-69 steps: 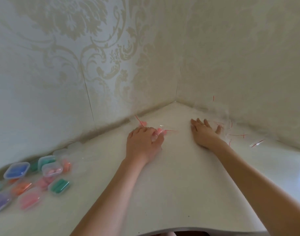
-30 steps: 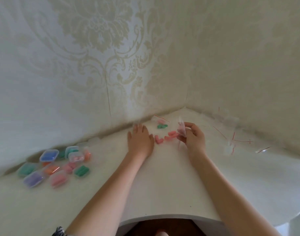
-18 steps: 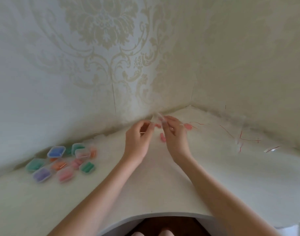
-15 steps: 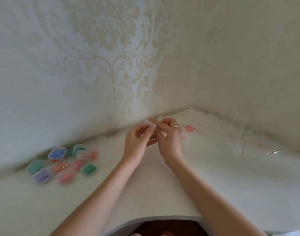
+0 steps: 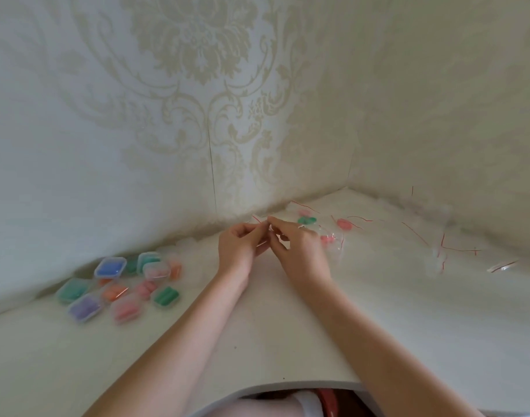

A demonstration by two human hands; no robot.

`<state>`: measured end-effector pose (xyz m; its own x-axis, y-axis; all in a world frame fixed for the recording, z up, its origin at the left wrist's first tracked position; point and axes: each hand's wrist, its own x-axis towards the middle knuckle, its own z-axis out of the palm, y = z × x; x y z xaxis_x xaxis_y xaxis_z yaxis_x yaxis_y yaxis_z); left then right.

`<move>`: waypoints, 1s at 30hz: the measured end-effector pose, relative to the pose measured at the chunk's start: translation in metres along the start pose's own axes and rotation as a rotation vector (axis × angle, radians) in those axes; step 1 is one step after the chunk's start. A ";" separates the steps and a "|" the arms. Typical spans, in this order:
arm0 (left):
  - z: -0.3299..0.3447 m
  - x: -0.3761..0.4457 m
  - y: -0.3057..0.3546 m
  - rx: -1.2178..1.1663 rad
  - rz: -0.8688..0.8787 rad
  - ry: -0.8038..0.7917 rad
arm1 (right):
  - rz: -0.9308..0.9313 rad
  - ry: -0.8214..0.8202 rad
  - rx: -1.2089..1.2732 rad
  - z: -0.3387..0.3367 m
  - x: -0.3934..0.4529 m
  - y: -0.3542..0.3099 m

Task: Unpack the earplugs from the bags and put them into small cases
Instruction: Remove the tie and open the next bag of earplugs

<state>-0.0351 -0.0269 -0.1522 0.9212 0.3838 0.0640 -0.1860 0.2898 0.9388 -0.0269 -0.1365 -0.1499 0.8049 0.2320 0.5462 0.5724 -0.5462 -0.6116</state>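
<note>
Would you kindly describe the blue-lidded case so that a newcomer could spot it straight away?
Look to the left part of the white table, where a cluster of small cases lies near the patterned wall. The blue-lidded case sits at the cluster's back edge, nearest the wall. It is the only one with a solid blue top; its neighbours show green, orange, pink or purple.

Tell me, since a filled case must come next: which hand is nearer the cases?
Left. The left hand is on the side of the cases; the right hand lies farther, by the bags.
</note>
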 end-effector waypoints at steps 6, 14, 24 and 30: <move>0.002 -0.001 0.000 0.014 0.042 -0.018 | 0.117 0.000 0.180 0.001 0.000 0.004; 0.001 0.004 -0.010 0.199 0.146 -0.075 | 0.270 0.047 0.359 0.001 0.006 0.015; 0.002 0.005 -0.011 0.370 0.210 -0.051 | 0.256 -0.043 0.449 0.003 0.003 0.009; 0.005 0.001 -0.010 0.484 0.256 -0.073 | 0.307 -0.049 0.528 -0.002 0.005 0.013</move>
<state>-0.0305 -0.0338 -0.1601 0.8916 0.3227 0.3176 -0.2442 -0.2478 0.9375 -0.0159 -0.1435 -0.1541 0.9444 0.1710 0.2809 0.3036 -0.1244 -0.9447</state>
